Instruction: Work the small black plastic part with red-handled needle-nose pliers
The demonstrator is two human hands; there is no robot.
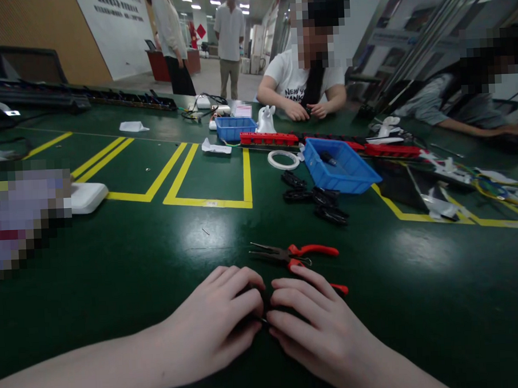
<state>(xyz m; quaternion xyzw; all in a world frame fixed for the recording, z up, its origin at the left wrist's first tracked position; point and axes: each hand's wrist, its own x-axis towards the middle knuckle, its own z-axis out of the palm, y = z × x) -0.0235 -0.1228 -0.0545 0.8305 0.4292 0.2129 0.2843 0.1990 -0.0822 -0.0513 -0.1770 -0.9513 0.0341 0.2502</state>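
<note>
My left hand (223, 313) and my right hand (318, 320) meet low in the middle of the view, just above the green table. The fingers of both are curled inward, fingertips almost touching. Between them a small dark thing shows, with a thin pale sliver (264, 321) by the fingertips; the fingers hide too much of it to name. Long-nose pliers (283, 255) with red handles lie right beyond my hands, jaws pointing left. My right fingers partly cover the nearer handle.
Black bundles (325, 197) lie beside a blue bin (341, 170) and a roll of white tape (283, 160). A smaller blue bin (235, 129) and red strips (269, 138) stand farther back. A white box (87, 198) is at left. Co-workers sit across and at right.
</note>
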